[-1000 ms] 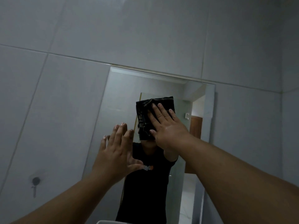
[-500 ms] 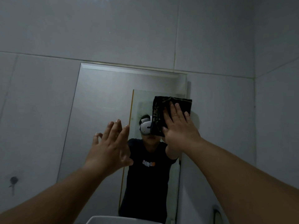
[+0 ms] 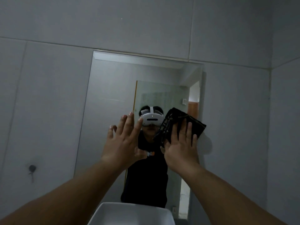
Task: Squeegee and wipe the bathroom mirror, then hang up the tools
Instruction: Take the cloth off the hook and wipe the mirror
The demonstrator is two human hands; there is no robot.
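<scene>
Bathroom mirror (image 3: pixel 113 98): frameless, upright rectangle fixed to a wall of large pale grey tiles (image 3: pixel 48 95); its right edge runs just behind the cloth. Cloth (image 3: pixel 180 124): dark, folded, with a lighter stitched band along its left side; pressed flat against the glass at the mirror's right edge, one corner overlapping onto the tile beside it. Right hand (image 3: pixel 181 145): palm flat on the lower part of the cloth, fingers spread and extended upward over it, pinning rather than clutching it. Left hand (image 3: pixel 123 140): empty, fingers splayed and straight, palm turned to the glass left of the cloth; whether it touches the mirror cannot be told. The two hands are near each other, not touching. Both forearms bare, reaching up from the lower corners of the view. Reflection in the glass: a person in a dark shirt wearing a white headset (image 3: pixel 151 119), with an open doorway (image 3: pixel 193 96) behind. Washbasin (image 3: pixel 131 215): white, its rim showing at the bottom edge, directly below the mirror. Wall hook (image 3: pixel 32 168): small, dark, round, on the tile well left of the mirror, low down.
</scene>
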